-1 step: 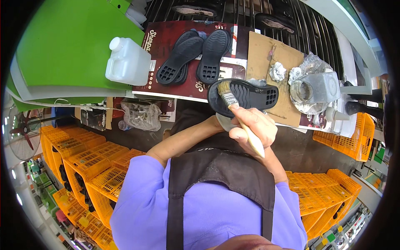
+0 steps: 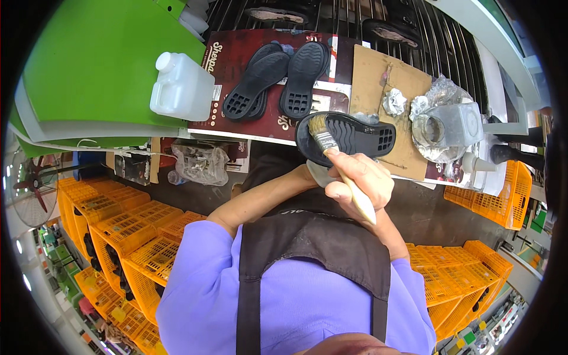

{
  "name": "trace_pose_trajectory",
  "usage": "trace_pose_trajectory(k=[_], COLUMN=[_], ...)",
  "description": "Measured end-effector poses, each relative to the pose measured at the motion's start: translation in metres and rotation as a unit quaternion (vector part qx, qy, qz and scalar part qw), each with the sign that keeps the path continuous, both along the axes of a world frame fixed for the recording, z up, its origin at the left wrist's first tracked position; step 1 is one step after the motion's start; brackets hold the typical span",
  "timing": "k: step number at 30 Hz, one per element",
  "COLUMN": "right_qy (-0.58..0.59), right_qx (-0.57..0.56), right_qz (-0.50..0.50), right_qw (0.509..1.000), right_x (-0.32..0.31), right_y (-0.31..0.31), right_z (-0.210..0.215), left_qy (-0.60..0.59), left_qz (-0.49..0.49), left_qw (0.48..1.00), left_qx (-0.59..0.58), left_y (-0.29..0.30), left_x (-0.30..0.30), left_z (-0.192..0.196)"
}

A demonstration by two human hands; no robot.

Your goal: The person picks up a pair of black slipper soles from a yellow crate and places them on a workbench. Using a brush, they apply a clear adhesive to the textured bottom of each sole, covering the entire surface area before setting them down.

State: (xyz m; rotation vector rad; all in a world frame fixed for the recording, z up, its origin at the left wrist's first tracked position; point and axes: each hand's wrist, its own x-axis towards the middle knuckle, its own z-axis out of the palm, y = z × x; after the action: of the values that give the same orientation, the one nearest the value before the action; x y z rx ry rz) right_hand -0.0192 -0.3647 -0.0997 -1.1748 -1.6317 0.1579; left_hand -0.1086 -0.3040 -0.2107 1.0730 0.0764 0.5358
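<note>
A black shoe sole with wavy ridges and a grid of square pockets is held level at the table's near edge. My right hand grips the handle of a paint brush, whose bristles touch the sole's left end. At the sole's near left edge is my left hand, in a pale covering; its fingers are mostly hidden under the sole and behind my right hand, but it appears to support the sole. Beyond lie more black soles: an overlapping group and a single one.
A white plastic jug stands left on the worktable. To the right are a cardboard sheet, a crumpled white wad, a cut clear container on plastic wrap and a white nozzle bottle. Orange crates flank me on both sides.
</note>
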Motion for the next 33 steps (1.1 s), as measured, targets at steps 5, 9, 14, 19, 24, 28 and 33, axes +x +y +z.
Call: trace_pose_trajectory(k=[5,9,14,19,24,28,33], right_qy=[0.004,0.000,0.012,-0.032,-0.048,-0.049,-0.036], right_qx=[0.000,0.002,-0.004,-0.025,-0.019,-0.016,-0.041], right_qz=[0.028,0.046,0.073,0.093,0.093,0.084,0.073], right_qw=[1.000,0.999,0.997,0.995,0.994,0.995,0.996], right_x=[0.000,0.006,0.016,0.028,0.042,0.053,0.070], right_y=[0.001,0.004,0.009,0.015,0.026,0.036,0.042], right_z=[0.002,0.006,0.013,0.020,0.016,0.010,0.005], left_qy=[-0.009,-0.013,0.013,0.159,0.153,0.149,0.155], left_qz=[-0.009,-0.014,-0.022,-0.161,-0.209,-0.234,-0.276], left_qw=[0.999,0.997,0.992,0.948,0.904,0.919,0.915], left_qx=[0.047,0.075,0.127,0.226,0.340,0.279,0.250], left_y=[-0.006,-0.008,-0.007,0.015,0.030,0.040,0.050], left_x=[-0.001,-0.002,-0.003,-0.026,-0.024,-0.028,-0.034], left_z=[-0.010,-0.013,-0.002,0.058,0.066,0.064,0.053])
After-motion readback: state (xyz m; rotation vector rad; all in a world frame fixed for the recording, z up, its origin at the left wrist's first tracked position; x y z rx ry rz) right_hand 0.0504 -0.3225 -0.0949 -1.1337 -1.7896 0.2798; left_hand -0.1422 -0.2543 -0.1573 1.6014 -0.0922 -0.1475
